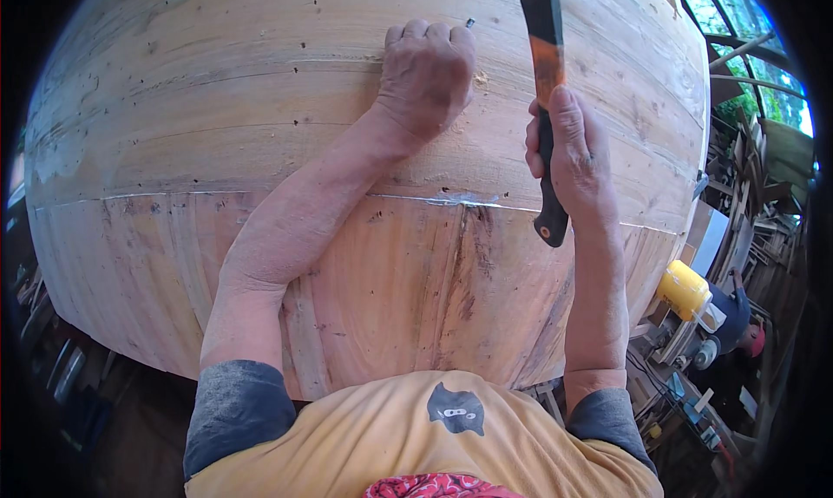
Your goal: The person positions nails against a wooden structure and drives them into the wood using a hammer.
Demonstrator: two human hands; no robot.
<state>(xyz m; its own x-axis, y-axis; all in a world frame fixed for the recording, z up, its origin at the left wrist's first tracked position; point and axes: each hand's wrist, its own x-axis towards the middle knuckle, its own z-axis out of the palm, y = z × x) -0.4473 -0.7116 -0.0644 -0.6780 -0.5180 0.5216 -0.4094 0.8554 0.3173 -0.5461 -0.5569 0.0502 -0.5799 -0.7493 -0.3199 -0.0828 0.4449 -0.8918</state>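
My left hand [429,75] is curled into a fist, its back towards me, against a broad planked wooden surface [215,127]. Whether anything is inside the fist is hidden. Just past its knuckles shows a small dark metal end [470,23]. To the right, my right hand [576,140] grips the black and orange handle of a striking tool [546,55], raised over the planks; its head lies beyond the upper picture edge. Wood crumbs [481,78] lie beside my left fist.
A pale seam [423,199] divides the lengthwise planks from the crosswise boards [390,290] nearest me. Small dark holes dot the wood. Beyond the right edge are a yellow bucket [683,290], a bent-over person [729,316] in a red cap, and piled lumber [748,172].
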